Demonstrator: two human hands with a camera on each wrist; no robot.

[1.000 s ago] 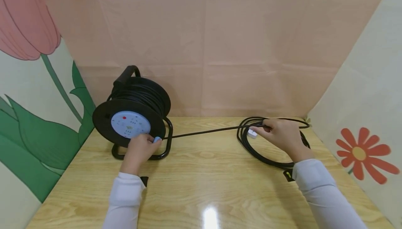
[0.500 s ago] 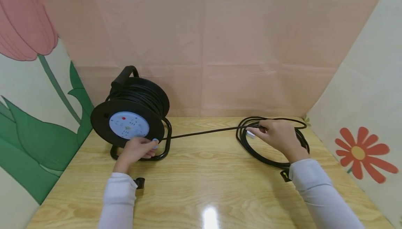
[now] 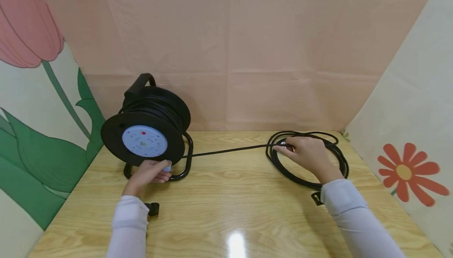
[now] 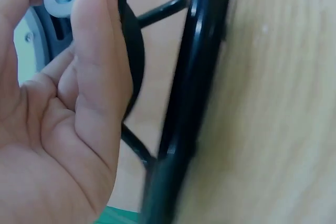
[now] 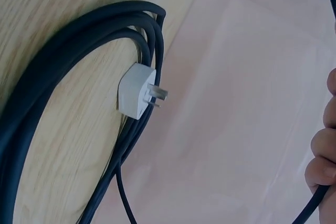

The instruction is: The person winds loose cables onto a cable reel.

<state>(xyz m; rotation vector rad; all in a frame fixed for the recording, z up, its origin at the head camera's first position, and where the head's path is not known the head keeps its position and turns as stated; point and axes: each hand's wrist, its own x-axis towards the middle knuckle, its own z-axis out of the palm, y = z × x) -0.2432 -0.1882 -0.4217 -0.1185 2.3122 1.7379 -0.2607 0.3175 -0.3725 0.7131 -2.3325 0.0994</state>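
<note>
Looks only part-way: much black cable (image 3: 155,106) on the reel (image 3: 145,142) at left of the bench (image 3: 219,199), loose loops (image 5: 52,61) at right, beside the plug (image 5: 135,92). Cannot tell if winding on or off. Pinches knob (image 3: 167,166) with left grip (image 3: 146,172), stretched cable with right grip (image 3: 307,153).

A creased pink sheet (image 3: 283,34) is hanging behind the wood-grained worktop (image 3: 226,203), where a white glare (image 3: 236,244) is shining low in the head view. On the left wall (image 3: 17,83), a printed tulip (image 3: 30,22) is rising above green leaves (image 3: 46,157); on the right wall (image 3: 421,93), a red, yellow-centred flower (image 3: 410,174) is spreading wide.
</note>
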